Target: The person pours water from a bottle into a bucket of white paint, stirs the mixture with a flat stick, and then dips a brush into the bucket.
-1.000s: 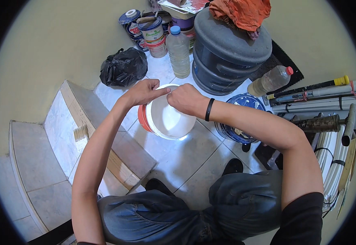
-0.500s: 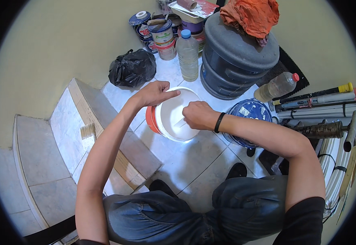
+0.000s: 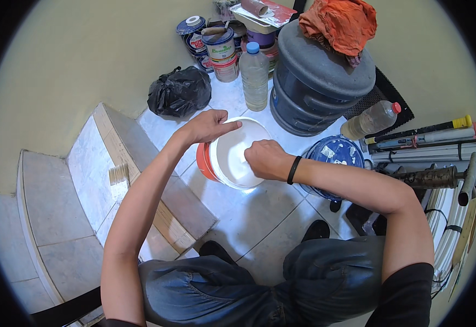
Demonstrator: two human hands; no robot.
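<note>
A bucket point(image 3: 228, 155), white inside with an orange-red outer side, leans tilted on the tiled floor between my legs and the wall. My left hand point(image 3: 209, 126) grips its upper left rim, thumb over the edge. Over the bucket's right side, my right hand point(image 3: 269, 159) is closed in a fist, a black band on the wrist. A pale flat strip point(image 3: 243, 156) just shows by its fingers inside the bucket; most of it is hidden. Whatever white content the bucket has blends with its wall.
A brush point(image 3: 119, 180) lies on the tiled step at left. Behind the bucket are a black bag point(image 3: 179, 91), a water bottle point(image 3: 254, 79), paint cans point(image 3: 220, 52) and a grey drum point(image 3: 325, 71). A blue lidded pail point(image 3: 333, 152) and bundled pipes point(image 3: 429, 147) stand right.
My right hand has shifted slightly down, and less of the pale strip shows. The left hand keeps its grip on the rim. The whole view has shifted a little.
</note>
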